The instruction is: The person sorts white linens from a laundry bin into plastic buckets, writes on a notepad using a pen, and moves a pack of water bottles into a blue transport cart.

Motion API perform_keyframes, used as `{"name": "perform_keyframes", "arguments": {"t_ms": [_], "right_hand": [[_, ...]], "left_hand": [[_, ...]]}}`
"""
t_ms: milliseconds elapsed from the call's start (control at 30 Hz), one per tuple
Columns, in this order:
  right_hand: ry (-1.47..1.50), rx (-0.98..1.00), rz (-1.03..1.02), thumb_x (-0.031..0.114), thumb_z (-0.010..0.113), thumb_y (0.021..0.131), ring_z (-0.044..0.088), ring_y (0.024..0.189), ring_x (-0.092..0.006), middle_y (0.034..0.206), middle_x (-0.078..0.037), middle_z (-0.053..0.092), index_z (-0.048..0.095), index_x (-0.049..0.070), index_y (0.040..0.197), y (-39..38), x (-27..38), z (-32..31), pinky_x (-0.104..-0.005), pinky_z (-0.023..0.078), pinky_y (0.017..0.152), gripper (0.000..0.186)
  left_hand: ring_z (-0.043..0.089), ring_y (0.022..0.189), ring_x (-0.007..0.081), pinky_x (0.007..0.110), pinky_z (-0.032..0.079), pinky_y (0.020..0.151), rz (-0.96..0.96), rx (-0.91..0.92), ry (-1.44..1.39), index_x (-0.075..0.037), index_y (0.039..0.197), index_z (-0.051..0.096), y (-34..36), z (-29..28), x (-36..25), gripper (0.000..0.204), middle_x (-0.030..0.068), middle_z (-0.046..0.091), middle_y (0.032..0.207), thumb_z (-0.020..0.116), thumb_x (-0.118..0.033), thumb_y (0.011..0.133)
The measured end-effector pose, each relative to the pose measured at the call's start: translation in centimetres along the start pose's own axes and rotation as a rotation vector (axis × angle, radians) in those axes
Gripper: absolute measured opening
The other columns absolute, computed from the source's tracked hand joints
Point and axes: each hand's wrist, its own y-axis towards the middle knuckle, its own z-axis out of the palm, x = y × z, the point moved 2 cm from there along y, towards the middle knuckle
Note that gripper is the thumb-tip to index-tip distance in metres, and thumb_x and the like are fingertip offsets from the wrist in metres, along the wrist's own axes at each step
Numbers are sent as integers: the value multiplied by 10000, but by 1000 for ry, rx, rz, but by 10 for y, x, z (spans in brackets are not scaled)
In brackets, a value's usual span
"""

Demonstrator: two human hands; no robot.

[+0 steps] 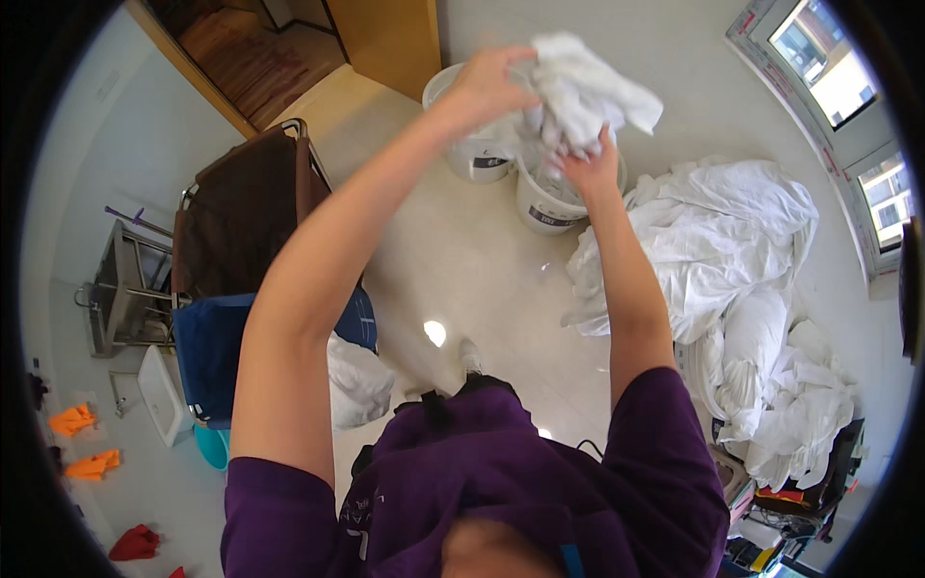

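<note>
A bunched white cloth (583, 87) is up over two white plastic buckets at the top centre. My left hand (491, 82) is at the cloth's upper left side, fingers curled at its edge. My right hand (593, 169) grips the cloth from below, just over the mouth of the right bucket (549, 212). The left bucket (467, 159) stands beside it, partly hidden behind my left hand and the cloth.
White linen heaps (713, 241) lie at the right, below windows. A brown-bagged cart (236, 207) with blue fabric stands left, near a steel sink (125, 299) and white basin (159, 395). A wooden door (385, 39) stands open at the top.
</note>
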Motion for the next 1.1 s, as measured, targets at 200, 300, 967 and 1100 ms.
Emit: {"name": "perform_keyframes", "arguments": {"t_ms": [200, 300, 967, 1100], "right_hand": [[-381, -656, 214, 317, 634, 961, 617, 1043, -330, 1219, -226, 600, 508, 46, 1254, -94, -106, -223, -545, 510, 921, 418], [-534, -671, 584, 159, 640, 929, 668, 798, -232, 922, -125, 690, 631, 49, 1073, -146, -207, -171, -354, 567, 704, 181], [-1865, 964, 636, 245, 781, 747, 687, 894, -349, 922, -167, 711, 687, 21, 903, -334, -468, 93, -435, 540, 792, 288], [-1648, 504, 510, 221, 704, 849, 691, 814, -316, 847, -181, 699, 656, -23, 876, -368, -459, 92, -394, 521, 741, 251]], "left_hand": [[661, 1032, 191, 323, 537, 899, -149, 179, -171, 6, 1256, 650, -130, -38, 90, 457, 105, 707, 1138, 757, -131, 833], [678, 972, 166, 301, 547, 865, -439, 16, -193, 21, 1217, 664, -238, -104, 147, 367, 111, 711, 1087, 715, -58, 863], [653, 924, 139, 288, 519, 861, -584, -210, -273, -26, 979, 685, -606, -200, 198, 144, 67, 692, 991, 720, -18, 840], [578, 1212, 301, 389, 460, 1015, -109, -14, 280, -80, 1106, 683, -567, -171, 160, 402, 94, 658, 1217, 784, -14, 722]]}}
